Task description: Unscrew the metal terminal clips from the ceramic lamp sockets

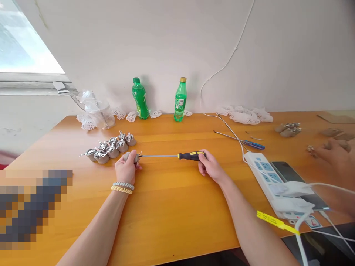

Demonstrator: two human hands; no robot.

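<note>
Now my left hand [127,168] closes its fingers around a small grey socket [132,157] on the wooden table [166,207], just right of the row of similar grey parts [109,147]. My right hand [210,166] grips the yellow-and-black screwdriver [177,156] by its handle, the tip meeting the socket.

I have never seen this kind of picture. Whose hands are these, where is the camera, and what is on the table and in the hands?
The camera sits on a person's head and looks down at their own bare hands. The left hand grips a small grey part. The right hand holds a yellow-and-black screwdriver, its tip at that part. On the wooden table lie more grey parts, two green bottles, a blue screwdriver, a white power strip and a phone. At the right edge is another person's hand.
</note>
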